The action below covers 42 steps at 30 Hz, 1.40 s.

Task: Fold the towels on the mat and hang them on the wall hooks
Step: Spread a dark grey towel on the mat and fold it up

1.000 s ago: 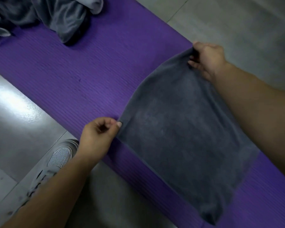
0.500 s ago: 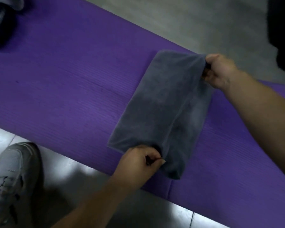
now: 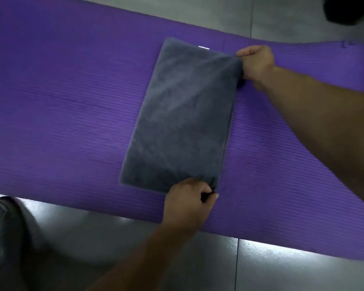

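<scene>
A grey towel [image 3: 181, 120] lies folded into a long rectangle on the purple mat [image 3: 61, 106]. A small white tag shows at its far edge. My left hand [image 3: 189, 201] pinches the towel's near right corner at the mat's near side. My right hand [image 3: 256, 64] grips the far right corner, which is lifted a little off the mat. The rest of the towel lies flat.
Grey floor tiles [image 3: 282, 267] with bright reflections run along the near edge of the mat. My trouser leg [image 3: 2, 234] is at the lower left. A dark object [image 3: 349, 11] sits in the far right corner.
The towel went from a spread sheet held by two corners to a narrow folded rectangle lying on the mat. Both hands kept their hold on its corners. The heap of other towels left the view.
</scene>
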### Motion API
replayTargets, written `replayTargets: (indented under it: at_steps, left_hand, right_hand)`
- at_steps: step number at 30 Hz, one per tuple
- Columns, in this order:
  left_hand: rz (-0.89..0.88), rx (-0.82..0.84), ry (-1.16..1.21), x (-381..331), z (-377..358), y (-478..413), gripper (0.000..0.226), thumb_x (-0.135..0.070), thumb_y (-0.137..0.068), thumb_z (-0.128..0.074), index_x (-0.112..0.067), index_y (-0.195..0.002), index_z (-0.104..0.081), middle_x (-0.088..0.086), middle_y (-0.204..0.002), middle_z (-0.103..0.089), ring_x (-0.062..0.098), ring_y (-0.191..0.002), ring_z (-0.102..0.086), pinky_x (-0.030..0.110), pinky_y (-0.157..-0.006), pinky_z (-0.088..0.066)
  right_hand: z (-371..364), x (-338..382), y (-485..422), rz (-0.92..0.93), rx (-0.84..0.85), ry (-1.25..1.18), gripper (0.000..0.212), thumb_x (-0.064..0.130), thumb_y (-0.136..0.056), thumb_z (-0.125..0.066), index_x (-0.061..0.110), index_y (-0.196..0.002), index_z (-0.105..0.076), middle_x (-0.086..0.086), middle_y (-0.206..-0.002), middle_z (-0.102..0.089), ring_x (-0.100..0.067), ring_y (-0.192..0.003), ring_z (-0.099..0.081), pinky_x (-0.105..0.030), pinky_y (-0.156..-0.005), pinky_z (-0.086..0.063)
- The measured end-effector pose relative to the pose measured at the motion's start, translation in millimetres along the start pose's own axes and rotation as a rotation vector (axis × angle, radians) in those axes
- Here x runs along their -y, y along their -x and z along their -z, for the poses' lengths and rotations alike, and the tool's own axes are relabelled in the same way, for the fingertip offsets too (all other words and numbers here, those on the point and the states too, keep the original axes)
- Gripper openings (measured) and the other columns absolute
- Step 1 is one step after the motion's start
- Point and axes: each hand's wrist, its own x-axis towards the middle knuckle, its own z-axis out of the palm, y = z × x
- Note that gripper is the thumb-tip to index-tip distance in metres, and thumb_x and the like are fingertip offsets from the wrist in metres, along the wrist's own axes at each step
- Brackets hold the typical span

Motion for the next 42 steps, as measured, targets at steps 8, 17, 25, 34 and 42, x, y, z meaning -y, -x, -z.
replayTargets:
  at_steps: [8, 17, 25, 34, 42]
  left_hand:
    - [-0.032, 0.120, -0.203, -7, 6, 0, 0.029, -0.049, -0.091, -0.063, -0.021, -0.095, -0.071, -0.002, -0.099, -0.067, 0.018, -0.091, -0.063, 0.033, -0.083, -0.047]
    - [-0.036, -0.274, -0.136, 20, 66, -23, 0.041, -0.057, -0.084, -0.058, -0.022, -0.101, -0.071, 0.001, -0.100, -0.069, 0.025, -0.091, -0.066, 0.036, -0.080, -0.056]
    - [0.476, -0.173, -0.076, 93, 127, -41, 0.048, -0.040, -0.081, -0.076, -0.017, -0.118, -0.055, 0.011, -0.117, -0.058, 0.034, -0.110, -0.058, 0.039, -0.085, -0.047]
    - [0.460, -0.085, 0.052, 101, 125, -26, 0.037, -0.048, -0.079, -0.076, -0.027, -0.071, -0.047, -0.010, -0.065, -0.054, 0.018, -0.073, -0.056, 0.031, -0.061, -0.035]
    - [0.393, -0.160, 0.317, 112, 133, -16, 0.025, -0.039, -0.082, -0.075, -0.023, -0.071, -0.060, -0.010, -0.058, -0.060, 0.005, -0.054, -0.054, 0.033, -0.061, -0.049]
  right_hand:
    - [-4, -11, -2, 0.175, 0.037, 0.323, 0.030, 0.007, -0.087, -0.058, 0.012, -0.115, -0.068, 0.000, -0.108, -0.066, -0.013, -0.103, -0.061, -0.022, -0.096, -0.049]
    - [0, -20, 23, 0.382, -0.028, 0.677, 0.034, 0.034, -0.094, -0.055, 0.024, -0.124, -0.065, -0.005, -0.138, -0.053, -0.034, -0.129, -0.041, -0.040, -0.106, -0.036]
    - [-81, 36, 43, 0.572, 0.178, 0.416, 0.031, 0.026, -0.093, -0.064, 0.011, -0.120, -0.067, -0.005, -0.120, -0.062, -0.017, -0.096, -0.060, -0.019, -0.094, -0.042]
    - [-131, 83, 4, 0.381, 0.343, 0.343, 0.057, 0.031, -0.089, -0.072, 0.020, -0.141, -0.050, -0.004, -0.125, -0.061, -0.022, -0.092, -0.065, -0.033, -0.076, -0.058]
    - [-130, 104, -5, 0.269, 0.487, 0.532, 0.016, 0.023, -0.091, -0.071, 0.015, -0.103, -0.064, -0.011, -0.084, -0.063, -0.015, -0.055, -0.058, -0.025, -0.037, -0.051]
